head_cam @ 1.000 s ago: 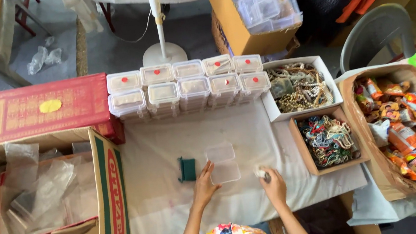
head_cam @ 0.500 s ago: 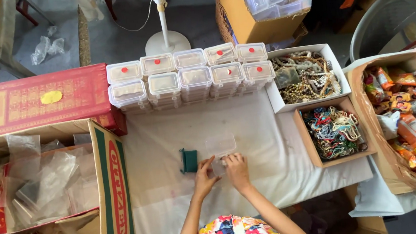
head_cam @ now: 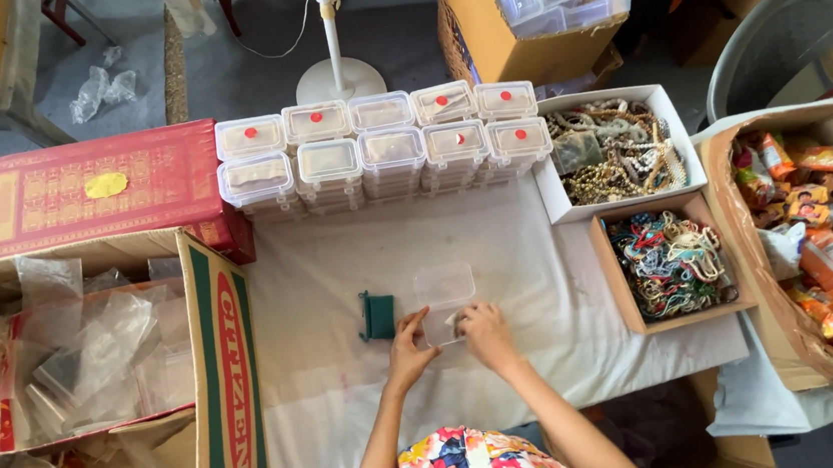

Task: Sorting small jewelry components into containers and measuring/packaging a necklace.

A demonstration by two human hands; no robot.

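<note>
A clear box (head_cam: 443,302) near the surface's front edge is gripped between the left hand (head_cam: 408,340) and right hand (head_cam: 485,330), its open lid hinged away toward the far edge.

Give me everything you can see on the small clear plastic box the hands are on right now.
The small clear plastic box is a shallow, see-through rectangle with rounded corners, hinged open: its lid lies flat on the white cloth, away from the person. The left hand grips the near left edge, the right hand covers the near right part. What is inside is hidden. A small dark green pouch sits just left, apart from it.
</note>
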